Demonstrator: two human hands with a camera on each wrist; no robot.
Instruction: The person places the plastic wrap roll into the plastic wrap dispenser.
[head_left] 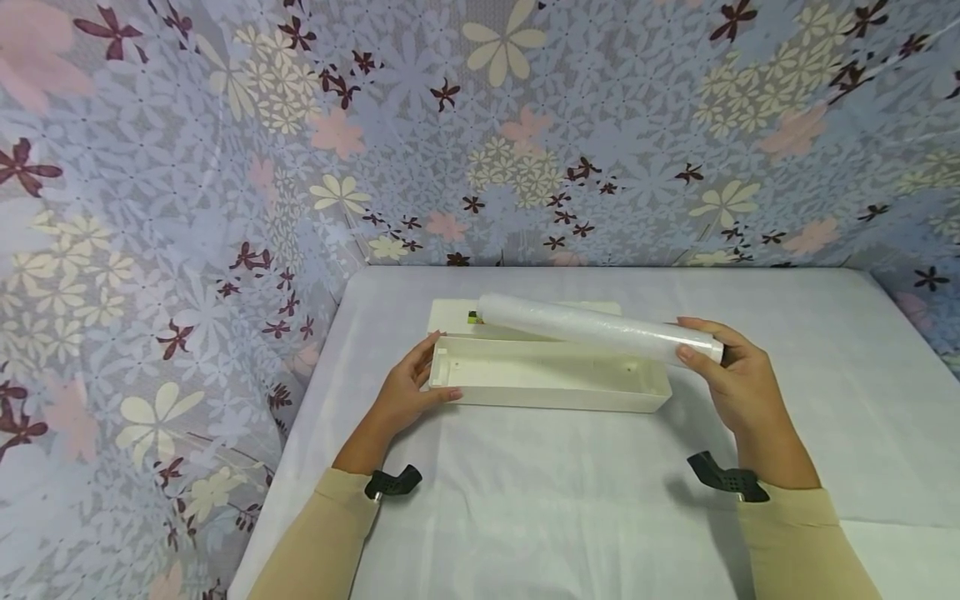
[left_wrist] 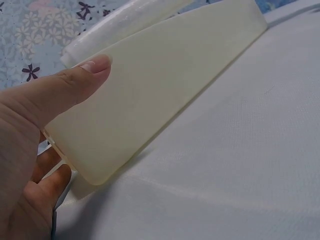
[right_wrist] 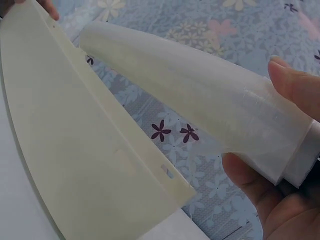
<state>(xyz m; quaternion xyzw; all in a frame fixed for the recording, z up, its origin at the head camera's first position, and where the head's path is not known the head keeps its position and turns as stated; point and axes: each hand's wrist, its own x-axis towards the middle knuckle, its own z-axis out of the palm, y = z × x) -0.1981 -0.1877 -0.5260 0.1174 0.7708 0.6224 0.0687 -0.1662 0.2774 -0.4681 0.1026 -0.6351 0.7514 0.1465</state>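
A long cream plastic box [head_left: 555, 398] lies without a cover on the table, its inside showing bare. My left hand [head_left: 408, 385] grips its left end, thumb on the near wall and fingers round the end. In the left wrist view the thumb [left_wrist: 82, 80] lies over the box wall [left_wrist: 150, 95]. My right hand [head_left: 731, 375] holds a roll of clear plastic wrap [head_left: 600, 327] by its right end, thumb on one side and fingers on the other. The roll slants above the box, its far end [right_wrist: 100, 42] over the back left.
Behind the box lies a flat cream lid [head_left: 453, 312], partly hidden by the roll, with a small yellow-green and black label [head_left: 472, 317] showing. A white cloth [head_left: 525, 500] covers the table. Flower-patterned fabric [head_left: 420, 150] hangs along the back and left. Both wrists carry black mounts [head_left: 393, 482].
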